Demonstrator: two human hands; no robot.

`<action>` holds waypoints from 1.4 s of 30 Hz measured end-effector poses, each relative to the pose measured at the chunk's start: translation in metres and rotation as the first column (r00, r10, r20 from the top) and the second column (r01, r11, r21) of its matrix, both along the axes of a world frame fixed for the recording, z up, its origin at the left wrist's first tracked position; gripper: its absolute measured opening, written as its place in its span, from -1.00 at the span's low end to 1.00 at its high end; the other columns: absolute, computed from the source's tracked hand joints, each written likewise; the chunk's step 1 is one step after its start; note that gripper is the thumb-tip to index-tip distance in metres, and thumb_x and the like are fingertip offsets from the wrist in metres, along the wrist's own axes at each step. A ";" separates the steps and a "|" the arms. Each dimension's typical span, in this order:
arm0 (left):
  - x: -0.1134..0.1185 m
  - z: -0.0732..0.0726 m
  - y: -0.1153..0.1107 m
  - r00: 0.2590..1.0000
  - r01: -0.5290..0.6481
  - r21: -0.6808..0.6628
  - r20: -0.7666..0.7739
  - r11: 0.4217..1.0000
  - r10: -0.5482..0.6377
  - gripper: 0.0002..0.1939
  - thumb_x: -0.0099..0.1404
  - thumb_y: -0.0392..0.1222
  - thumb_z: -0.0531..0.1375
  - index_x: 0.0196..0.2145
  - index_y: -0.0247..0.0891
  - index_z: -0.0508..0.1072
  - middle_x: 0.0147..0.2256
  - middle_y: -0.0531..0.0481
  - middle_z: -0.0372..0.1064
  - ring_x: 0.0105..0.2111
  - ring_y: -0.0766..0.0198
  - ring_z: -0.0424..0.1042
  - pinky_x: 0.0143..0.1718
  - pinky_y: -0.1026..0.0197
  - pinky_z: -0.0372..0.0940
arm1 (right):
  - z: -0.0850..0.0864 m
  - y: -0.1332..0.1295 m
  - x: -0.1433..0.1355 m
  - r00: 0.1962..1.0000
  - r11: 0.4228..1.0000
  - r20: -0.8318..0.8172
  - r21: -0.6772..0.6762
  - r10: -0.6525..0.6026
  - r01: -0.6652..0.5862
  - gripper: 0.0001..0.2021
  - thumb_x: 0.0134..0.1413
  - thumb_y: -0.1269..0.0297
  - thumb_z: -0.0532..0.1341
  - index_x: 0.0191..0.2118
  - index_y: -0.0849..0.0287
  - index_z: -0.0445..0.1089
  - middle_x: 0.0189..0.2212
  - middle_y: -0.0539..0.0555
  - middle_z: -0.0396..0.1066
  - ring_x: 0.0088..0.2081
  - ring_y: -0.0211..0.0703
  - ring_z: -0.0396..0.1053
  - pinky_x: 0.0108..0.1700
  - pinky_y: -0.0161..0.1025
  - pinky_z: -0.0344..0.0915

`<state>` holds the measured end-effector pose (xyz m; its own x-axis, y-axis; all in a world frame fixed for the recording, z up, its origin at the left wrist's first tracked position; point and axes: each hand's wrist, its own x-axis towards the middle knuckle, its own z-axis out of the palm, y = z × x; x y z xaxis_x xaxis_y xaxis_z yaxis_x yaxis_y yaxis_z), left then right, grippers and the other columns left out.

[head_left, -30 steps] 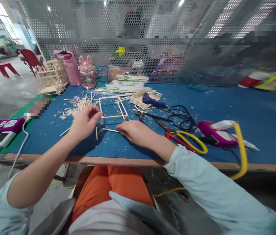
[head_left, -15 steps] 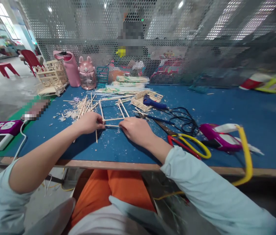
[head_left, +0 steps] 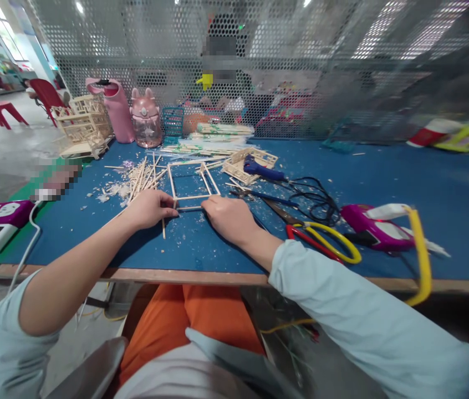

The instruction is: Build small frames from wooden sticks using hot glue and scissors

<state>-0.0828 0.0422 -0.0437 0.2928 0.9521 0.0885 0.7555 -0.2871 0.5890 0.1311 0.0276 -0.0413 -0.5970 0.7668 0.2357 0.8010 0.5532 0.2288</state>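
Fingers at stick frame, open blue tabletop towards table edge

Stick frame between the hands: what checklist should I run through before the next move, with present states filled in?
1. Left hand at the stick frame: ok, fingertips by its near left corner; firmness of grip cannot tell.
2. Right hand on the lower stick: ok, fingertips at its right end.
3. Lower stick fixed to the frame: cannot tell; fingers cover its ends.
4. Glue gun apart from both hands: ok.
5. Scissors clear of the right sleeve: cannot tell; handles lie very close.
6. Surface free of offcuts: not ok; a short stick lies nearby.
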 end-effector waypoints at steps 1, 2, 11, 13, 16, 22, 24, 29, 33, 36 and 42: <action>0.000 -0.001 0.000 1.000 -0.001 0.005 0.006 1.000 0.001 -0.77 0.03 -0.03 0.25 -0.41 -0.22 0.55 -0.53 0.05 0.44 -0.52 0.30 0.34 -0.45 0.28 0.16 | 0.000 0.001 -0.001 1.000 1.000 0.002 0.000 -0.005 0.005 -0.75 0.18 0.45 -0.02 -0.26 0.23 0.41 -0.31 0.17 0.45 -0.33 -0.12 0.40 -0.45 -0.24 0.01; 0.000 -0.002 0.000 1.000 -0.003 0.007 0.011 1.000 0.003 -0.78 0.03 -0.03 0.25 -0.41 -0.22 0.55 -0.53 0.05 0.45 -0.53 0.30 0.33 -0.44 0.27 0.16 | -0.001 0.001 -0.002 1.000 1.000 0.003 0.000 -0.013 0.013 -0.75 0.18 0.45 -0.03 -0.25 0.23 0.41 -0.30 0.17 0.45 -0.33 -0.12 0.41 -0.45 -0.24 0.01; 0.006 0.000 -0.003 0.998 -0.065 0.044 -0.017 0.997 0.066 -0.78 0.12 -0.05 0.19 -0.45 -0.22 0.56 -0.56 0.04 0.43 -0.54 0.31 0.32 -0.46 0.27 0.13 | -0.001 0.006 0.008 0.928 0.994 -0.357 0.009 0.107 -0.111 -0.78 0.05 0.45 0.04 -0.33 0.21 0.44 -0.32 0.12 0.48 -0.29 -0.13 0.40 -0.34 -0.27 0.18; 0.007 0.001 -0.004 0.997 -0.070 0.045 -0.007 0.997 0.070 -0.78 0.12 -0.07 0.19 -0.45 -0.23 0.56 -0.57 0.04 0.43 -0.55 0.31 0.31 -0.46 0.28 0.13 | 0.002 0.008 0.019 0.789 0.998 -0.613 0.055 0.052 -0.023 -0.81 -0.05 0.48 0.06 -0.40 0.21 0.42 -0.40 0.09 0.46 -0.35 -0.18 0.38 -0.30 -0.28 0.22; 0.007 0.002 -0.004 0.998 -0.069 0.055 0.002 0.996 0.069 -0.79 0.12 -0.08 0.19 -0.44 -0.24 0.57 -0.58 0.04 0.42 -0.58 0.33 0.28 -0.47 0.27 0.12 | 0.003 0.015 0.031 0.582 0.993 -0.806 -0.055 -0.107 0.107 -0.80 -0.18 0.52 0.06 -0.39 0.24 0.38 -0.46 0.06 0.42 -0.48 -0.25 0.31 -0.38 -0.30 0.23; 0.008 0.005 -0.005 0.996 -0.078 0.112 0.052 0.991 0.072 -0.77 0.13 -0.07 0.18 -0.42 -0.25 0.56 -0.56 0.02 0.41 -0.56 0.32 0.26 -0.49 0.26 0.10 | -0.007 0.026 0.028 0.626 0.908 -0.737 -0.406 -0.256 -0.106 -0.43 -0.27 0.55 0.16 0.02 0.25 0.25 -0.35 0.06 0.45 -0.53 -0.34 0.26 -0.38 -0.32 0.25; 0.008 0.008 -0.006 0.993 -0.089 0.121 0.087 0.989 0.078 -0.75 0.14 -0.06 0.16 -0.42 -0.26 0.55 -0.52 0.01 0.43 -0.53 0.31 0.27 -0.47 0.26 0.11 | -0.008 0.027 0.026 0.568 0.894 -0.786 -0.410 -0.244 -0.183 -0.42 -0.23 0.48 0.21 0.05 0.26 0.23 -0.34 0.07 0.44 -0.50 -0.33 0.29 -0.36 -0.30 0.27; 0.005 0.016 -0.010 0.976 -0.085 0.131 0.208 0.988 0.057 -0.69 0.14 0.00 0.14 -0.44 -0.30 0.51 -0.52 0.02 0.40 -0.51 0.33 0.25 -0.46 0.29 0.13 | -0.002 0.025 0.027 0.394 0.897 -0.893 -0.341 -0.216 -0.281 -0.60 -0.16 0.28 0.25 -0.11 0.27 0.36 -0.44 0.03 0.39 -0.44 -0.27 0.32 -0.34 -0.27 0.29; 0.004 0.019 -0.013 0.967 -0.053 0.154 0.254 0.987 0.012 -0.66 0.14 0.05 0.13 -0.39 -0.31 0.50 -0.53 0.04 0.35 -0.52 0.35 0.21 -0.47 0.31 0.12 | 0.004 0.022 0.029 0.345 0.910 -0.921 -0.290 -0.181 -0.296 -0.67 -0.13 0.19 0.24 -0.21 0.25 0.39 -0.52 -0.01 0.36 -0.51 -0.30 0.26 -0.42 -0.29 0.25; 0.006 0.019 -0.015 0.964 -0.048 0.165 0.267 0.985 0.002 -0.65 0.13 0.04 0.13 -0.39 -0.31 0.50 -0.53 0.04 0.33 -0.52 0.35 0.19 -0.47 0.31 0.12 | 0.007 0.020 0.028 0.309 0.917 -0.939 -0.251 -0.153 -0.310 -0.72 -0.13 0.16 0.23 -0.28 0.24 0.39 -0.50 -0.01 0.36 -0.50 -0.30 0.26 -0.41 -0.29 0.25; 0.011 0.018 -0.016 0.943 -0.084 0.126 0.331 0.988 0.038 -0.64 0.14 0.07 0.10 -0.46 -0.30 0.46 -0.63 0.11 0.14 -0.59 0.40 0.05 -0.54 0.32 0.00 | 0.009 0.018 0.026 0.253 0.876 -0.943 -0.302 -0.216 -0.376 -0.76 -0.15 0.14 0.25 -0.39 0.21 0.32 -0.53 -0.04 0.35 -0.53 -0.31 0.29 -0.42 -0.30 0.26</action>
